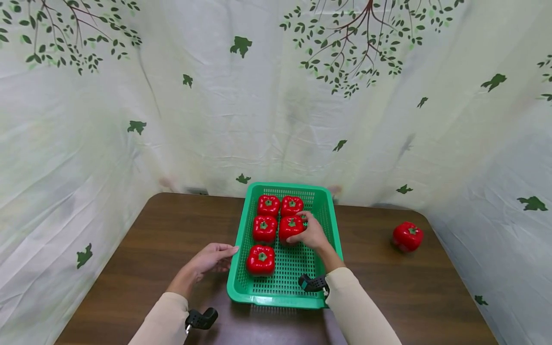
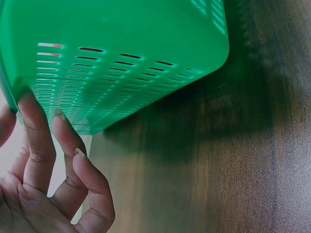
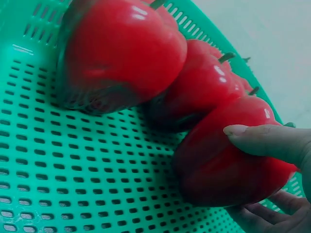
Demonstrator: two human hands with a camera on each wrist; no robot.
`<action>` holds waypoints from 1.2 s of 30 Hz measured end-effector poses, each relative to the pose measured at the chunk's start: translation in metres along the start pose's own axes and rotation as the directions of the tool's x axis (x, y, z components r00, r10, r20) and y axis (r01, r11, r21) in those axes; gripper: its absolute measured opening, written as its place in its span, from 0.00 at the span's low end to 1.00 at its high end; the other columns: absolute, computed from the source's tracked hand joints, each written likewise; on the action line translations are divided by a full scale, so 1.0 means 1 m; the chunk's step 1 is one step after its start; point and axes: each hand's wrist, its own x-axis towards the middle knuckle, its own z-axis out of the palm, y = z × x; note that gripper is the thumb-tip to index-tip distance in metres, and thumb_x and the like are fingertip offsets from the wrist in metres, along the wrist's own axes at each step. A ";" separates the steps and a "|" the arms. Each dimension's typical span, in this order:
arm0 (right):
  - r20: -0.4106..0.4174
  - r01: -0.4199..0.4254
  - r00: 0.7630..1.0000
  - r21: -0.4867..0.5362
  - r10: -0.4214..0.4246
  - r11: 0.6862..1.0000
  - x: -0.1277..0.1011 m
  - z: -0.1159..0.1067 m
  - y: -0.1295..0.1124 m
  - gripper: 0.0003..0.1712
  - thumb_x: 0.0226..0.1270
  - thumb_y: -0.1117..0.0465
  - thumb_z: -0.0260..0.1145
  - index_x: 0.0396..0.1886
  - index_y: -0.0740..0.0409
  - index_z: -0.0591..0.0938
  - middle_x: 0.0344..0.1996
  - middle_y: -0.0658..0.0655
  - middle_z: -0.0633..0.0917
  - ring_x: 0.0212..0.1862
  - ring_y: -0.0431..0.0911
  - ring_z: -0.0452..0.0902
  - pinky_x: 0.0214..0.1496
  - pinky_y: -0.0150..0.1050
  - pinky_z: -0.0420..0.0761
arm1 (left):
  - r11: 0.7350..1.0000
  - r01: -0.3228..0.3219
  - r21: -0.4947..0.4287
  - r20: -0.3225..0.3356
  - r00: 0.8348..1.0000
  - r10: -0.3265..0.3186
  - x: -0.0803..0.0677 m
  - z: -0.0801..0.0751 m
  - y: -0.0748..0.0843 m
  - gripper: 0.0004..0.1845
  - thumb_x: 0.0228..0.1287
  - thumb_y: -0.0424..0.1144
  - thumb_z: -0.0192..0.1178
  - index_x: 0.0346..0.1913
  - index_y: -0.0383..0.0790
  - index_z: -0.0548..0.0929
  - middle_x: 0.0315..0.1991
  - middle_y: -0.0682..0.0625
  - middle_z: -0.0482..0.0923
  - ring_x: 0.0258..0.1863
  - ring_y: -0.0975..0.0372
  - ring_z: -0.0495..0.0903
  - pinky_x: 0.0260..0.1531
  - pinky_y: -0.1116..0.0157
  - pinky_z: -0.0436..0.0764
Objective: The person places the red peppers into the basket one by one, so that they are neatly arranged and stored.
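I am looking down at a green perforated basket [image 1: 332,225] sitting on a dark wooden table [image 1: 142,249]. Five red peppers are lying inside it. Two are sitting side by side at the far end, two more just in front of them, and one alone nearer me on the left side [image 1: 260,259].

My right hand [image 1: 311,233] is reaching into the basket and gripping the right-hand pepper of the second row [image 1: 291,227]. In the right wrist view the thumb [image 3: 272,141] is pressing across the top of that pepper [image 3: 228,155] while the fingers [image 3: 267,216] are curling underneath it, so the hand is clasping it from both sides. The pepper is resting on the basket floor [image 3: 97,174] and touching its neighbour behind.

My left hand [image 1: 212,257] is lying at the outer left wall of the basket, holding nothing. In the left wrist view the fingers [image 2: 41,141] are relaxed and slightly spread, with the fingertips touching the slotted wall [image 2: 121,63] near its lower edge.

A sixth red pepper [image 1: 407,236] is sitting on the table well apart from the basket, to the right. A pale cloth printed with green leaves and branches [image 1: 276,96] is hanging behind and around the table.
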 end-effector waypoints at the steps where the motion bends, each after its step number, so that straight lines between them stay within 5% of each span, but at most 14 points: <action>1: -0.001 -0.004 1.000 -0.003 0.004 1.000 0.000 0.000 0.000 0.43 0.44 0.70 0.78 0.61 0.59 0.68 0.57 0.65 0.72 0.56 0.60 0.70 0.49 0.52 0.80 | 1.000 0.000 0.001 0.000 1.000 0.000 0.000 0.000 0.000 0.24 0.69 0.51 0.56 0.50 0.30 0.81 0.34 0.49 0.84 0.34 0.58 0.81 0.43 0.55 0.80; 36: -0.004 0.021 1.000 -0.060 -0.022 0.998 0.006 0.007 0.005 0.46 0.41 0.69 0.80 0.61 0.61 0.67 0.57 0.66 0.73 0.57 0.60 0.70 0.52 0.55 0.77 | 1.000 -0.002 -0.001 0.000 1.000 0.002 0.000 0.000 0.002 0.23 0.69 0.51 0.56 0.49 0.30 0.81 0.33 0.49 0.83 0.34 0.58 0.80 0.43 0.57 0.79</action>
